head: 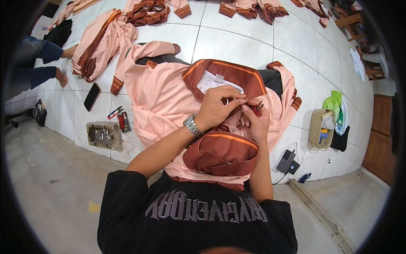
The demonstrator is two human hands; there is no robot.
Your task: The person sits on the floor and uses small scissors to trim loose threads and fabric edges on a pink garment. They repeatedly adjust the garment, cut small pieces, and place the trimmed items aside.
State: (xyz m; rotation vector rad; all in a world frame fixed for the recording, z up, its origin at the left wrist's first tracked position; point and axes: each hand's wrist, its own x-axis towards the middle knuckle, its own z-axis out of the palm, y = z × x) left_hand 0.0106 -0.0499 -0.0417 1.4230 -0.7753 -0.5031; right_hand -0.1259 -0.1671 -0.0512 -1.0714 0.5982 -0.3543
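Across my lap lie pink garments (165, 92) with rust-brown collars edged in orange stripes. My left hand (219, 106), with a metal watch on the wrist, pinches the edge of the far collar (234, 68) between thumb and fingertips. Close beside it, my right hand (257, 122) has its thumb and finger at the same collar edge, and small red-handled snips (258, 109) are tucked in its fingers, blades pointing up. What exactly is between the fingertips is too small to tell. A second brown collar (222, 155) lies nearer my body, below my wrists.
On the tiles at left are a phone (92, 96), blue-and-red snips (115, 112), a lighter (124, 122) and an ashtray (104, 136). Another person's bare feet (62, 77) are beyond. At right stand a woven basket (317, 128) and a black device with a cable (286, 161). More garments (104, 44) lie ahead.
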